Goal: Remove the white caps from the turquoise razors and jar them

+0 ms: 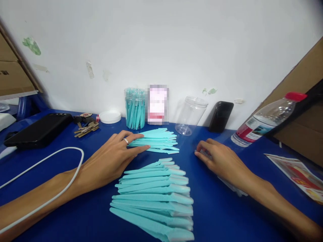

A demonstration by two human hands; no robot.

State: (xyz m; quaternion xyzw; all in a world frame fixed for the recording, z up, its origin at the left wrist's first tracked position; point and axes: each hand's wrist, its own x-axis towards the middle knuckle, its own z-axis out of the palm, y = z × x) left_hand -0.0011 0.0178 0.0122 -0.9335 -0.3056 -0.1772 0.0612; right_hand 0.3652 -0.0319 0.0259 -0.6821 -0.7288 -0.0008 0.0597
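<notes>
My left hand [118, 151] lies over the left end of a small pile of turquoise eyebrow razors [161, 139], fingers stretched and thumb apart, fingertips touching them. Nearer to me a larger fanned row of the same razors [153, 198] lies on the blue table, clear-covered blade ends to the right. My right hand [214, 153] rests on the table right of the piles, its fingers curled in with thumb and fingertip close together. Something clear shows under that palm, and what the fingers hold is hidden. A clear jar [135, 109] full of razors stands behind the small pile.
Against the wall are an open clear jar [190, 116], a blurred phone screen [157, 104] and a dark phone [221, 116]. A water bottle [262, 124] and packet [300, 171] are right. Left are a white lid [110, 116], keys [87, 128], a power bank [40, 129] and a cable [82, 154] across my forearm.
</notes>
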